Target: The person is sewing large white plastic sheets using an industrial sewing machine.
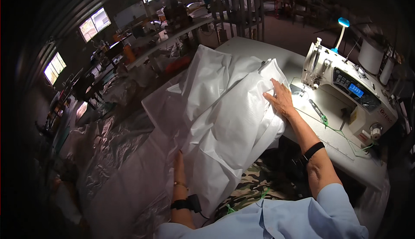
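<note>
A big sheet of white woven plastic fabric (225, 113) lies in loose folds over the sewing table's left side and hangs down toward my lap. My right hand (281, 98) rests on its right edge, fingers spread, close to the needle area of a white sewing machine (328, 66). Lower down on the left, my left hand (178, 159) reaches against the hanging fabric; folds and shadow hide its fingers. On the machine bed, right of my right hand, lies a pair of thread snips (317, 108) tied to a green string (341, 132).
A small lit lamp (343, 22) stands on the machine, with white thread cones (371, 55) behind it. The pale tabletop (255, 46) continues behind the fabric. More plastic sheeting (116, 152) covers the left side. A dark metal rack (240, 10) stands beyond the table.
</note>
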{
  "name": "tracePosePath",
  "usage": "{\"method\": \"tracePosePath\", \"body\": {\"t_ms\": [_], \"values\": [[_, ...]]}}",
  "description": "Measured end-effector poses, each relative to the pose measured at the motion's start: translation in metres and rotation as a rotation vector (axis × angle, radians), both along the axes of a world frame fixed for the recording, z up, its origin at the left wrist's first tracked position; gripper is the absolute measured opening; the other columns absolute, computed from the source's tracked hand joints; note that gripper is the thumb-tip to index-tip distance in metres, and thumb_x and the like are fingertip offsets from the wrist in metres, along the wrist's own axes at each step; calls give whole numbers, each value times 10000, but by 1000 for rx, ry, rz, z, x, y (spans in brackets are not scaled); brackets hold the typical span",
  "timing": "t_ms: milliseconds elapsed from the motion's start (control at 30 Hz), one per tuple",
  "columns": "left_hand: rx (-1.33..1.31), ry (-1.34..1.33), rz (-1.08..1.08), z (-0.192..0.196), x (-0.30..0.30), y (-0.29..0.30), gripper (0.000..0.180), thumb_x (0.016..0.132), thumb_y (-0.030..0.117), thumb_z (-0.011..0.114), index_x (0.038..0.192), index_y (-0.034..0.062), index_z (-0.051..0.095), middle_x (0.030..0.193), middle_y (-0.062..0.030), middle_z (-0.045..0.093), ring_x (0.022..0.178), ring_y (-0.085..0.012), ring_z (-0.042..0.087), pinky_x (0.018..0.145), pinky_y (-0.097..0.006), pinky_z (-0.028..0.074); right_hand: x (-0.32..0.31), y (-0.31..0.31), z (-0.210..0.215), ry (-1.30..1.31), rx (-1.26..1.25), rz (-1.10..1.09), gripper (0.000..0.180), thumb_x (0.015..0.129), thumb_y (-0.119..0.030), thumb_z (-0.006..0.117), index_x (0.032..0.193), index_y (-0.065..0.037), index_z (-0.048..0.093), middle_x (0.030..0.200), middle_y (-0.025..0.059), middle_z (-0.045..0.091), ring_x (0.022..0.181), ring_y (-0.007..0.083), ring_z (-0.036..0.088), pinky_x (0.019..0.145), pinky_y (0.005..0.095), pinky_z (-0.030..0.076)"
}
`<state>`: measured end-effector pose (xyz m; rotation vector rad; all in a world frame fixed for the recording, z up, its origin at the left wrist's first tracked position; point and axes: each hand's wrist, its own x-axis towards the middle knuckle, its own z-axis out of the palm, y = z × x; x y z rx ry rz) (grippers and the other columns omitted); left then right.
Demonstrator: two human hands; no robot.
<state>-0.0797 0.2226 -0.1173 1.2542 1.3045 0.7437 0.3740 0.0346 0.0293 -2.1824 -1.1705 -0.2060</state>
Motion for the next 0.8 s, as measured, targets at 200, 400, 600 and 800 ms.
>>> {"method": "tracePosePath", "body": {"t_ms": [200, 400, 600, 800], "values": [[-294, -120, 264, 0, -5, -40, 482, 937, 318, 555, 1306, 9, 523, 1304, -165, 550, 1167, -300, 550, 979, -422, 437, -45, -28, -14, -108, -138, 316, 905, 831, -595, 621, 1496, -61, 316, 1448, 234, 438, 1399, 398, 333, 1152, 498, 232], [-249, -81, 478, -31, -84, -48, 436, 922, 304, 553, 1241, 6, 545, 1234, -165, 568, 1104, -299, 560, 935, -424, 443, -188, -55, -54, -53, -162, 767, 604, 798, -340, 676, 1327, -89, 529, 1366, 203, 492, 1282, 387, 420, 1080, 544, 286], [-271, 96, 850, -79, -270, -140, 393, 907, 289, 551, 1176, 4, 567, 1164, -166, 586, 1040, -299, 570, 891, -427, 450, -230, -60, 16, 117, -204, 1116, 333, 816, -94, 655, 1146, -47, 653, 1263, 160, 606, 1177, 352, 553, 986, 413, 454], [-251, 314, 1160, -68, -419, -266, 353, 893, 275, 549, 1112, 1, 590, 1094, -167, 603, 977, -298, 581, 847, -430, 457, -137, -46, 16, -172, 26, 686, 407, 749, -32, 714, 1150, -11, 646, 1227, 169, 627, 1217, 367, 540, 1037, 429, 441]]}}
